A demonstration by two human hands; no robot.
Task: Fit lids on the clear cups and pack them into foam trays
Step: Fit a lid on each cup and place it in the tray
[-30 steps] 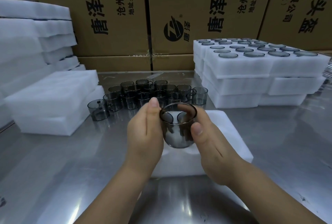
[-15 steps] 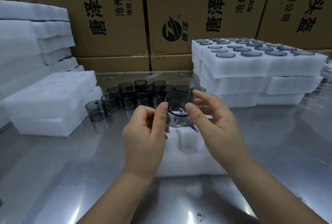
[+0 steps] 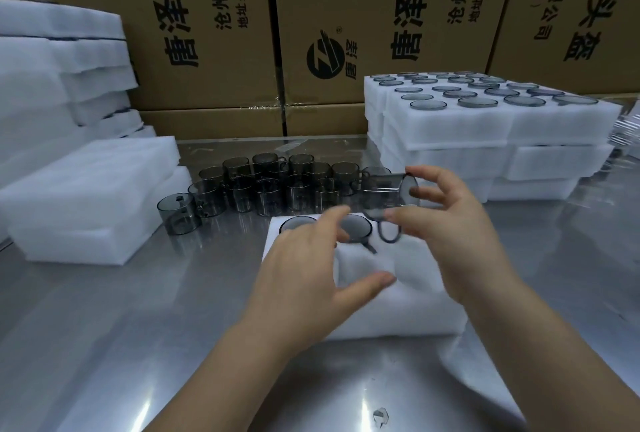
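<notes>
While your right hand point(image 3: 460, 234) fingertip-pinches the tilted cup point(image 3: 382, 189), left hand point(image 3: 304, 272) released, it could slip and drop.

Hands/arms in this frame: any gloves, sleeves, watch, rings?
None visible. The left hand and right hand are bare, with no gloves, rings or tape. Both forearms are uncovered down to the bottom edge of the frame, with no sleeve, watch or wristband in view. The fingers have short nails with no polish that I can see, though the left hand is slightly motion-blurred.
</notes>
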